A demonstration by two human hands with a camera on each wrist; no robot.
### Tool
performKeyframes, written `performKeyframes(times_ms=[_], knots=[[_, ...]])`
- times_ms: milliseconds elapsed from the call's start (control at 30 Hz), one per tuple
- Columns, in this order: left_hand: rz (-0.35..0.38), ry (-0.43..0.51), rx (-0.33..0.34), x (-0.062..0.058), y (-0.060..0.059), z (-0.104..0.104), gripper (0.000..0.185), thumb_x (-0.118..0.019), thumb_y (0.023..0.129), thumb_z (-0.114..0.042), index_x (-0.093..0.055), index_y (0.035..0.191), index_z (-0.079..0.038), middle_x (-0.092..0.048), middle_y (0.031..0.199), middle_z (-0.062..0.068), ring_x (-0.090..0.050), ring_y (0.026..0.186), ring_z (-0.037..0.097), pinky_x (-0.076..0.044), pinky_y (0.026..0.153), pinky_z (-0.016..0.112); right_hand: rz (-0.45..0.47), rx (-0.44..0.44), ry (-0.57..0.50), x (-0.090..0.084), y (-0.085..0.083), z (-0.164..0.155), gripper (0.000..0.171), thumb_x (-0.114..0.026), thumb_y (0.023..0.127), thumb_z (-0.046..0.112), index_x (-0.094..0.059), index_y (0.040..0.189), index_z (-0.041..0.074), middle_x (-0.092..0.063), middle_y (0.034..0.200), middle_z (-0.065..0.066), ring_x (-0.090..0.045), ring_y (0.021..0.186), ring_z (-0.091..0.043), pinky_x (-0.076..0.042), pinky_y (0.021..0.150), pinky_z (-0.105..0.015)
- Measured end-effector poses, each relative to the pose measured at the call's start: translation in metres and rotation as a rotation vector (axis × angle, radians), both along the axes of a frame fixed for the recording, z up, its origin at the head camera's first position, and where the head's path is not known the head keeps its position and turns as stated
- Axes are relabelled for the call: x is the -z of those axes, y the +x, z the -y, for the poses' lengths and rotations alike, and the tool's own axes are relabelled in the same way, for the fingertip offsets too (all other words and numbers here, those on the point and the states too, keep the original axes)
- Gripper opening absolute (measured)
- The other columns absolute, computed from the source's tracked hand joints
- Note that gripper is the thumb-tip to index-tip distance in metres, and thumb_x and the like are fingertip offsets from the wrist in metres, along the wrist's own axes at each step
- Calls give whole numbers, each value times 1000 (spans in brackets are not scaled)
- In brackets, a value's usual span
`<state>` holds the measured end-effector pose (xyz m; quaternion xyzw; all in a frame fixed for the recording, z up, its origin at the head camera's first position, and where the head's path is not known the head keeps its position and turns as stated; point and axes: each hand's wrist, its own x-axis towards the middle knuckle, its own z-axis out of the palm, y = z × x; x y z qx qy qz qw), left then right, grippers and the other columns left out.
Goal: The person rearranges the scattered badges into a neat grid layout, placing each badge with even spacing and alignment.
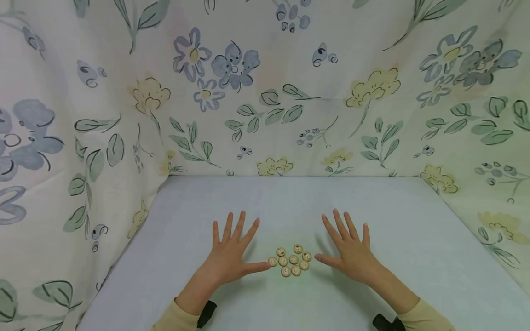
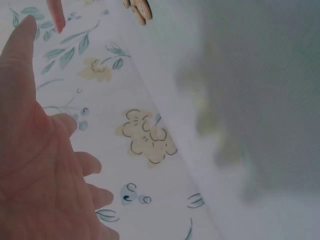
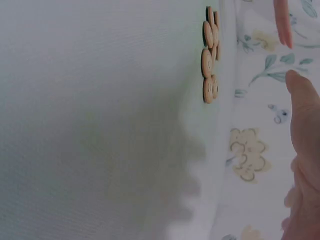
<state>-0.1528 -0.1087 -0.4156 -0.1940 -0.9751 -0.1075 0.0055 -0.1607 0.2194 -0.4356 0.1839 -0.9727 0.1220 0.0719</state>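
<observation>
— Small round wooden buttons (image 1: 291, 260), light tan, lie in a little bunch on the pale blue counter (image 1: 290, 207). Do you see them?

— Yes! They sit close together, some touching, near the front middle of the counter. Each one has tiny holes in it.

— Where are the hands?

— One is on each side of the bunch. The left hand (image 1: 230, 253) lies flat on the counter, fingers spread wide and straight. Its thumb points at the buttons, and the tip is just beside the nearest one. I cannot tell if it touches.

— And the other one?

— The right hand (image 1: 351, 250) is flat too, fingers spread out. Its thumb points at the buttons from the other side, with the tip near them.

— Do the hands hold anything?

— No. Both are wide open with nothing in them.

— What do the wrist views show?

— The left wrist view shows the palm and thumb of the left hand (image 2: 35, 165), and a few buttons (image 2: 139, 9) at the top edge. The right wrist view shows the buttons (image 3: 210, 55) from the side, and the right hand (image 3: 306, 150) at the edge.

— What is behind it all?

— A white cloth with blue and yellow flowers and green leaves (image 1: 265, 92) hangs at the back and sides. The sleeves are pale yellow (image 1: 422, 317).
</observation>
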Motion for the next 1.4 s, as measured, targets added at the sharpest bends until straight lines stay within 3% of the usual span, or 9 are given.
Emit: performKeyframes(times_ms=[133,267,400,467,700,833,1067,1267,1400], knots=[[21,49,35,1,0,-1,109,-52,73,-84,-14,157,-25,3,163,10,5,147,38,-1,108,68,3,-35,-58,-1,0,2,96,-61,84,65,-19,157,17,-5,163,-11,-2,147,-38,-4,102,-74],[80,136,65,0,-2,-3,114,-57,72,-82,-13,158,-22,2,163,10,-7,147,37,-18,109,63,-2,-82,-130,-1,0,3,95,-66,84,60,-24,155,12,-15,161,-15,-13,144,-41,-12,103,-71],[133,200,77,0,-2,-7,114,-63,73,-76,-12,158,-21,-1,163,9,-18,145,35,-38,100,56,-12,-127,-191,1,1,3,94,-69,84,54,-28,153,6,-23,157,-19,-24,138,-42,-29,101,-65],[143,228,79,-1,-1,-9,111,-67,74,-71,-14,157,-20,-5,163,9,-22,143,35,-43,95,57,-13,-141,-215,2,1,4,92,-71,84,52,-30,152,5,-29,154,-19,-29,135,-40,-36,98,-62],[85,304,134,2,0,-13,94,-76,79,-51,-34,149,-5,-35,150,16,-36,136,35,-41,100,49,6,-186,-283,4,3,6,76,-79,81,40,-47,140,4,-47,138,-11,-42,126,-29,-44,95,-49],[107,333,148,7,-1,-16,81,-78,81,-43,-43,142,-2,-45,139,13,-45,129,28,-41,102,43,32,-204,-286,7,3,8,67,-81,79,36,-54,133,6,-52,130,-5,-47,120,-24,-46,94,-45],[195,390,168,16,-3,-20,63,-78,84,-31,-49,133,-2,-51,128,10,-58,107,24,-49,87,37,80,-258,-321,16,4,11,53,-82,79,29,-61,121,6,-57,118,0,-53,108,-20,-48,88,-39],[255,408,164,24,-4,-24,56,-78,84,-23,-53,129,-1,-54,123,10,-58,102,21,-49,82,34,142,-334,-415,19,5,15,39,-80,82,23,-63,112,6,-62,105,-4,-56,86,-21,-50,73,-30],[280,418,170,29,-4,-26,51,-77,84,-20,-54,126,0,-55,120,10,-57,98,21,-48,79,31,162,-328,-423,21,3,15,34,-80,81,19,-64,109,6,-62,100,-3,-56,83,-19,-50,70,-28]])
